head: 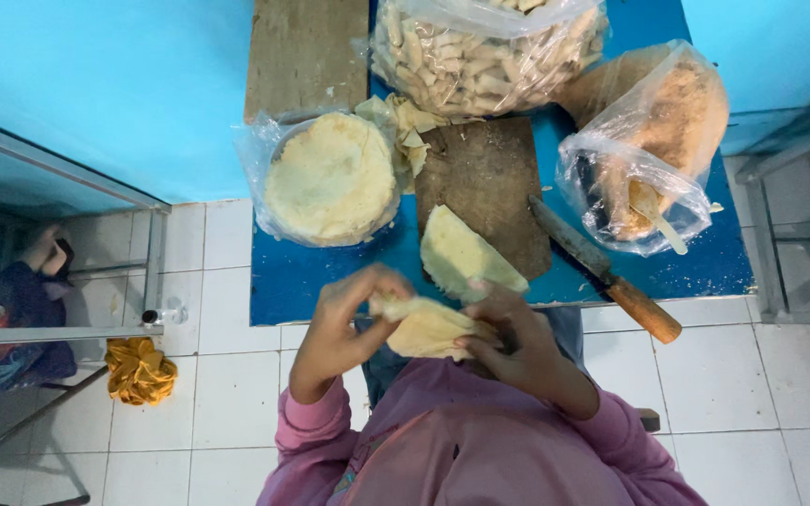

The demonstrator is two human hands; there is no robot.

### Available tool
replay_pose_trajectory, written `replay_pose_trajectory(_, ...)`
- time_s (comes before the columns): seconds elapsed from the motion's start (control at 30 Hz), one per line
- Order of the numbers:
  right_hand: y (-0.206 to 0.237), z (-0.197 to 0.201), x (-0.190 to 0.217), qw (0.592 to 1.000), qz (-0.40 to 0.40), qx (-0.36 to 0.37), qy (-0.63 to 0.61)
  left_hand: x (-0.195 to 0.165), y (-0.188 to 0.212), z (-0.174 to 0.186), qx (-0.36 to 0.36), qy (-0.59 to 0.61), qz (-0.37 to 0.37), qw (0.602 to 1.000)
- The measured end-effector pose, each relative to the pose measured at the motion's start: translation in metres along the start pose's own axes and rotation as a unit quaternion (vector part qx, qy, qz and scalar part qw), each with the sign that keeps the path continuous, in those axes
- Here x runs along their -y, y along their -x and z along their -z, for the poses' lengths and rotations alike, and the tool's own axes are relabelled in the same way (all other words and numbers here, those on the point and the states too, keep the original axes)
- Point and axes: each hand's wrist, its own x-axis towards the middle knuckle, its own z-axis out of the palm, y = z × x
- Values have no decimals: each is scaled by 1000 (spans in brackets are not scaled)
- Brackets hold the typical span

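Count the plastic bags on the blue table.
3. One at left holds a stack of round wrappers; one at top centre is full of rolled pieces; one at right holds brown filling and a spoon. More may lie beyond the frame's top edge.

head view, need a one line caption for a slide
Both hands, left hand and right hand, fold a thin wrapper above a blue table with a knife.

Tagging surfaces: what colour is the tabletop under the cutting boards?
Bright blue tabletop, clearest in the head view.
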Motion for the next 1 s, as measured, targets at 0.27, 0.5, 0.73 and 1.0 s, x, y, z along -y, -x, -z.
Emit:
replay_pose_trajectory(0.27,-22,21,0,987,-75,-120,-75,43,-64,-58,-79,-88,13,993)
replay_pose_trajectory(0.5,-29,27,6,983,-111,-144,37,69,-80,-71,-73,-116,38,990)
replay_pose_trajectory(0.73,-36,28,16,962,-66,-172,201,57,-79,-69,-66,-280,77,955)
replay_pose_trajectory(1.0,-32,33,20,963,115,-76,233,46,-73,-66,62,-296,-142,943)
